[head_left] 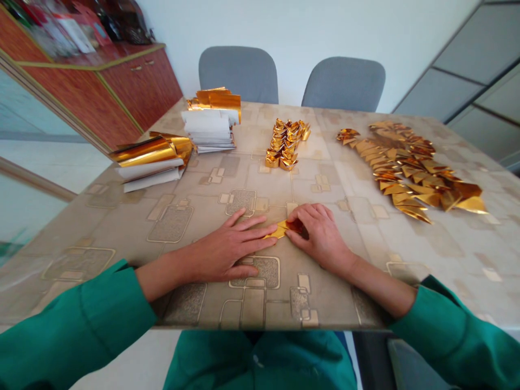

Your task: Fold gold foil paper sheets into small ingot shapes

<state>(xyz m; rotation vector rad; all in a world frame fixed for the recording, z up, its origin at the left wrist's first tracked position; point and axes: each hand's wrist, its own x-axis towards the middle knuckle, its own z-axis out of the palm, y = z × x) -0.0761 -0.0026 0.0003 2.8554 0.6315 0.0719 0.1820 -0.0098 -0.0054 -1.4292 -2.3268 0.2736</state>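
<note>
A small folded piece of gold foil paper (281, 229) lies on the patterned table (182, 216) between my hands. My left hand (227, 249) rests flat on the table, fingers stretched out, with the fingertips pressing the left end of the gold paper. My right hand (319, 233) is curled over the right end of the same paper, fingers bent and pinching it against the table. Both arms wear green sleeves.
A row of folded gold ingots (285, 143) sits mid-table. A spread of flat folded gold pieces (410, 168) lies at the right. Two stacks of gold-and-white sheets (152, 160) (211, 122) stand at the left. Two grey chairs (345, 84) and a wooden cabinet (122, 86) are beyond.
</note>
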